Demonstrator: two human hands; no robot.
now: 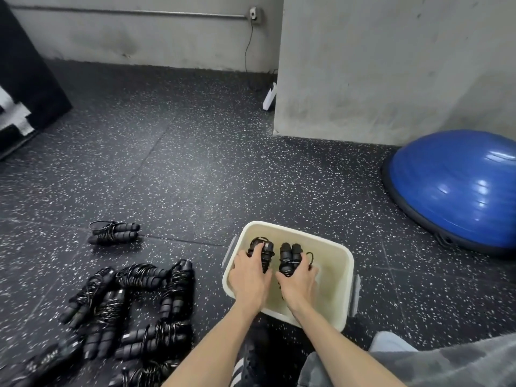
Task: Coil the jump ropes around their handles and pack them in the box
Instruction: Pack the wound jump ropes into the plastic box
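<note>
floor pile: coiled jump ropes (134,311), black, rope wound round paired handles, lying loose on the speckled floor (181,169), well left of the left-hand fingers; the ones nearest the bottom edge are blurred
lone bundle: one more coiled rope (114,233) sits apart from the pile, up and left of the left fingers
box: cream plastic box (339,297) with grey side latches, on the floor; both hands reach inside it
left hand: left hand (251,277) inside the box, fingers curled over the left bundle (265,254), gripping it; the bundle's far end sticks out past the fingertips
right hand: right hand (298,283) inside the box, fingers wrapped round the right bundle (289,258), gripping it; handle ends stick out beyond the fingers, a rope loop shows just right of them
bundles: side by side, close together; can't tell whether they touch the box bottom
balance dome: blue balance dome (458,188) on the floor, well right of and beyond the right fingers
near edge: black shoe (251,361) with white stripes below the left forearm, grey trouser leg (418,364) below the right forearm
</note>
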